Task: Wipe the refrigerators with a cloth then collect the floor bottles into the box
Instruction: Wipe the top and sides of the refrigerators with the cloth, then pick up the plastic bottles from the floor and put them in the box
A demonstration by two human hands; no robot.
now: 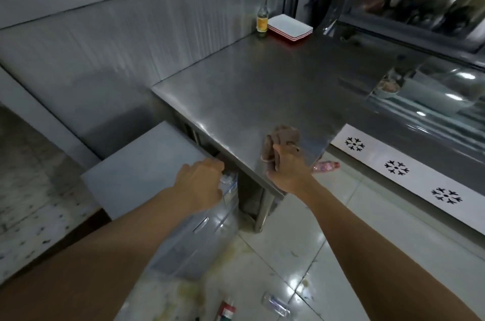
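My right hand (287, 171) grips a brown cloth (284, 136) bunched on the near corner of the steel table (249, 89). My left hand (200, 184) has its fingers curled over the top front corner of a small grey refrigerator (136, 171) beside the table. A glass-fronted display freezer (433, 100) runs along the right. Three bottles lie on the tiled floor: a pink-capped plastic one (326, 166) under the table's corner, a clear one (275, 303) and a red-labelled one (227, 310) near my feet.
At the table's far end stand a glass bottle with a yellow label (262, 17) and a stack of white trays (290, 27). A steel wall panel backs the table. The floor (301, 236) is stained and wet-looking. A worn counter (34, 189) sits at left.
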